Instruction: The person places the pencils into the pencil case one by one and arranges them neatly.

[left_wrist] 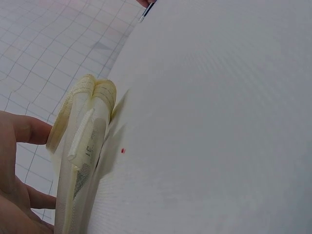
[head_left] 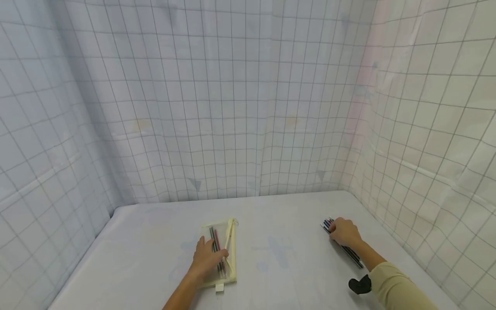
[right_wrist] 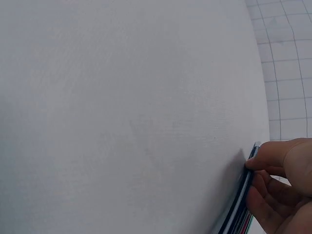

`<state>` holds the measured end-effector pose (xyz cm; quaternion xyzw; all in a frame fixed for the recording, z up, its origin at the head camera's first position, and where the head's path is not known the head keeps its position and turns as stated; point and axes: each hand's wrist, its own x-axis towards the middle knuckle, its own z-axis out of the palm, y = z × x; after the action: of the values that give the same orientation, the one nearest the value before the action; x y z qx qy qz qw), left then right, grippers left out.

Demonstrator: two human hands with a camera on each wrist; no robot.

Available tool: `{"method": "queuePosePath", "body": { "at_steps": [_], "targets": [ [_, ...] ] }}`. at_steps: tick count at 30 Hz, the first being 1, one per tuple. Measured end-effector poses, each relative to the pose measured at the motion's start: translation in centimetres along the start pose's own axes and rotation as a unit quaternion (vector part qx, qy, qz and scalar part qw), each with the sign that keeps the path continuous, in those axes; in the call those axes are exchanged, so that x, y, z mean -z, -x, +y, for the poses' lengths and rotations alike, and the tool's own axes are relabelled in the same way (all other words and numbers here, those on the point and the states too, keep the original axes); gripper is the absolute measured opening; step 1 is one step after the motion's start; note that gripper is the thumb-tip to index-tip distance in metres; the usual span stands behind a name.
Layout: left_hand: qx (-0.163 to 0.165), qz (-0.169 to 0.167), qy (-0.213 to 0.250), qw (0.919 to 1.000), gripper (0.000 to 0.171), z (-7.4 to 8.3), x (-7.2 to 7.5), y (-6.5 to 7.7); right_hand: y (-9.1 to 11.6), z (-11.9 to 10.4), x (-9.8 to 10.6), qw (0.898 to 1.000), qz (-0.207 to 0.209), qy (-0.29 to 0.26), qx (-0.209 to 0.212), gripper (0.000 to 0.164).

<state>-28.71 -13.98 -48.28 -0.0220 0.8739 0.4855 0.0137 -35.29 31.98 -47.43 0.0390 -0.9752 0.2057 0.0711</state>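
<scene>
A see-through pencil pouch (head_left: 207,282) with a pale yellow zip edge lies left of the middle of the table, several pens (head_left: 217,234) showing through it. Spread over its middle is my left hand (head_left: 207,258), thumb reaching to the zip side. In the left wrist view the pouch (left_wrist: 85,141) appears edge-on, with fingers (left_wrist: 34,130) touching its side. On the right, my right hand (head_left: 345,232) pinches the upper part of a bundle of pens (head_left: 352,256). The right wrist view shows thumb and fingertips on the bundle (right_wrist: 239,209), its lower end cut off.
The white table (head_left: 279,219) is bounded by hanging grid-patterned sheets (head_left: 240,107) at the back and both sides. A black strap-like piece (head_left: 360,285) sits beside the right sleeve (head_left: 395,286). A white tag (head_left: 219,287) sticks out at the pouch's near end.
</scene>
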Motion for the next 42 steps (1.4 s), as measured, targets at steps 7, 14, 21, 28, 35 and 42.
{"method": "queuePosePath", "body": {
  "at_steps": [7, 14, 21, 28, 35, 42],
  "targets": [
    [0.000, 0.001, 0.005, 1.0000, 0.087, -0.2, -0.2, 0.1, -0.1, 0.2, 0.3, 0.999, -0.002, -0.043, -0.019, 0.019],
    [0.001, 0.002, 0.007, 1.0000, 0.087, -0.2, -0.1, -0.1, -0.8, -0.8, 1.1, 0.988, -0.021, -0.144, -0.047, 0.018],
    [0.006, 0.005, 0.006, 1.0000, 0.086, -0.1, 0.0, -0.1, -1.2, -2.2, 1.4, 0.973, -0.039, -0.215, -0.074, 0.023],
    [0.006, 0.002, 0.007, 1.0000, 0.087, 0.0, 0.0, -0.1, -1.3, -3.1, 1.4, 0.960, -0.044, -0.264, -0.084, 0.025],
    [0.005, 0.004, -0.002, 1.0000, 0.086, 0.0, -0.1, -0.2, -1.4, -4.0, 1.1, 0.953, -0.048, -0.284, -0.094, 0.025],
    [0.006, 0.007, -0.009, 0.9999, 0.087, 0.0, -0.2, -0.1, -1.8, -4.9, 0.6, 0.949, -0.046, -0.293, -0.105, 0.023]
  ]
}}
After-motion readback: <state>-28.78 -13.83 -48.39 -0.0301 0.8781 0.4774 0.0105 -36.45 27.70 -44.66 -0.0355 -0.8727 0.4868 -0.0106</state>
